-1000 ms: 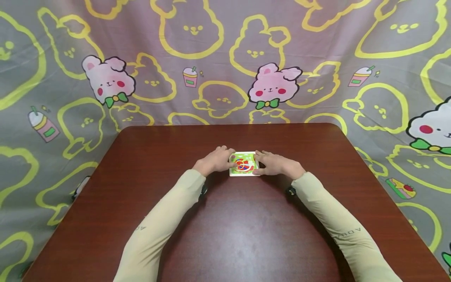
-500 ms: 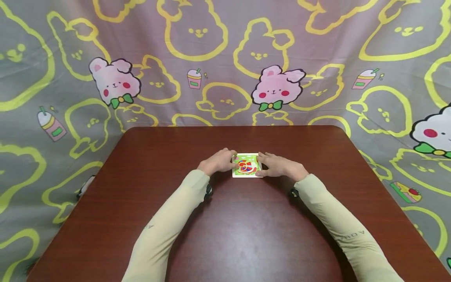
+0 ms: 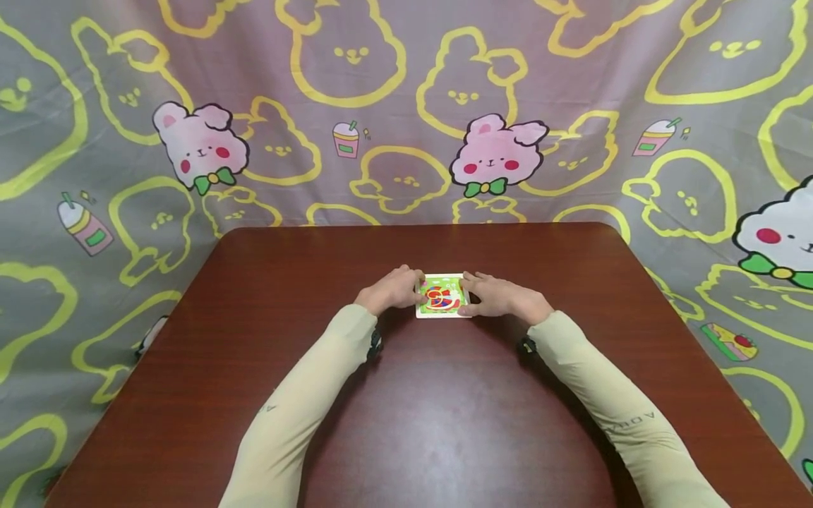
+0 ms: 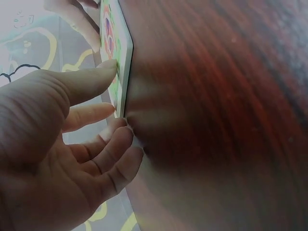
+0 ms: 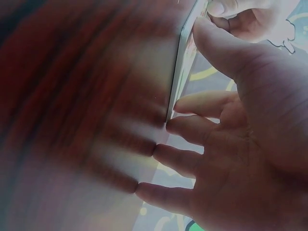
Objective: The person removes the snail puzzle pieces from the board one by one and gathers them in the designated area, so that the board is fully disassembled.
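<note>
A small square picture board (image 3: 442, 300) with a white rim lies flat on the dark wooden table. Its green face carries a red, blue and yellow figure. My left hand (image 3: 394, 289) is at its left side: in the left wrist view the thumb (image 4: 91, 83) rests on the face, the index fingertip touches the board near a corner, and the other fingers bend loosely beside it. On the opposite side my right hand (image 3: 498, 295) has its thumb (image 5: 216, 41) on the board. Its other fingers (image 5: 178, 159) reach out nearly straight, tips at the board's edge and the tabletop.
The reddish-brown table (image 3: 305, 261) has rounded far corners. A patterned cloth curtain (image 3: 406, 106) hangs close behind its far edge and along both sides. Dark wrist devices (image 3: 527, 345) sit under the pale sleeves (image 3: 317, 395).
The head view shifts slightly. Both hands stay at the board's two sides, and the board keeps its place between them.
</note>
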Demonstrator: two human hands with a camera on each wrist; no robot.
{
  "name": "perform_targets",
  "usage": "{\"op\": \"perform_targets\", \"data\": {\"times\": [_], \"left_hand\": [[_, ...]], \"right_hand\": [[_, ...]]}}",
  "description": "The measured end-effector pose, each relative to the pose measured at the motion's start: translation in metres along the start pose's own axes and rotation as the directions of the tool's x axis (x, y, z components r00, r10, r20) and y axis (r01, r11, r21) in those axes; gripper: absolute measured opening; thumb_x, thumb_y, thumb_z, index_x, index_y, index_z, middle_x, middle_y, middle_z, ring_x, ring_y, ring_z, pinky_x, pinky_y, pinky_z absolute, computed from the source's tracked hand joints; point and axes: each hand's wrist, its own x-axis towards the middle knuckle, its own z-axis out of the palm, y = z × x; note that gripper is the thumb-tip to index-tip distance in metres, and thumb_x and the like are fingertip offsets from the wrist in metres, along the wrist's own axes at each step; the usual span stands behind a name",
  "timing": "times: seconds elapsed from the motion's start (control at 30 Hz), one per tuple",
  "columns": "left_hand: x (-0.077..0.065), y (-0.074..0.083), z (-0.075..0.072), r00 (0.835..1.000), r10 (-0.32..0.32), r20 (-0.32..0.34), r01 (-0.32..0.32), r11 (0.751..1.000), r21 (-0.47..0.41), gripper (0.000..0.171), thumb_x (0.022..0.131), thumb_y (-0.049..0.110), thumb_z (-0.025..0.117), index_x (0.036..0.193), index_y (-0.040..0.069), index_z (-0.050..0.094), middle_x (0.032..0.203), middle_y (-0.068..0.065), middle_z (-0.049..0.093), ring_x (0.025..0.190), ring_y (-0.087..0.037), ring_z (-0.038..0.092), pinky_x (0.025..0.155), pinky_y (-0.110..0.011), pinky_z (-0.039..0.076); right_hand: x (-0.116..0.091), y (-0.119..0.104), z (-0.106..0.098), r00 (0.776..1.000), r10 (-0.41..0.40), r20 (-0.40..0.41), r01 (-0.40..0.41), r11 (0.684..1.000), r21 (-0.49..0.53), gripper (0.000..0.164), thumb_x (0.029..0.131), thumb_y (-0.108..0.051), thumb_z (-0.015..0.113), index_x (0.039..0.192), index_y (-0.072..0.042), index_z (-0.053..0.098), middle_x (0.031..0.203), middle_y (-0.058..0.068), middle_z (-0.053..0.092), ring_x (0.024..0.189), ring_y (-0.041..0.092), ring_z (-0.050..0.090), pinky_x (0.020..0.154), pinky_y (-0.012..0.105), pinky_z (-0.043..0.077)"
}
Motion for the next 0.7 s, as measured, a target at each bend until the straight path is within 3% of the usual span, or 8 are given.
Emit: {"op": "perform_targets", "data": {"times": [0.43, 0.7], "left_hand": [[0.0009, 0.0039, -0.0017, 1.0, -0.026, 0.003, 0.026, 0.999, -0.025, 0.054, 0.092, 0.037, 0.067, 0.136, 0.008, 0.054, 0.115, -0.007, 0.056, 0.1, -0.019, 0.047, 0.083, -0.032, 0.042], [0.0044, 0.0093, -0.0049, 0.999, -0.041, 0.004, 0.041, 0.999, 0.036, 0.047, 0.089, 0.038, 0.07, 0.125, 0.008, 0.06, 0.109, -0.005, 0.058, 0.102, -0.02, 0.05, 0.087, -0.036, 0.046]], "right_hand": [[-0.0022, -0.0009, -0.0015, 1.0, -0.001, 0.0, 0.001, 1.0, 0.01, 0.08, 0.095, -0.048, 0.06, 0.154, -0.004, 0.027, 0.163, 0.018, 0.015, 0.15, 0.043, 0.014, 0.118, 0.056, 0.022], [-0.0031, -0.0018, -0.0011, 1.0, 0.011, 0.005, -0.011, 1.0, 0.019, 0.081, 0.094, -0.049, 0.06, 0.154, -0.006, 0.027, 0.164, 0.017, 0.014, 0.15, 0.041, 0.014, 0.118, 0.056, 0.023]]}}
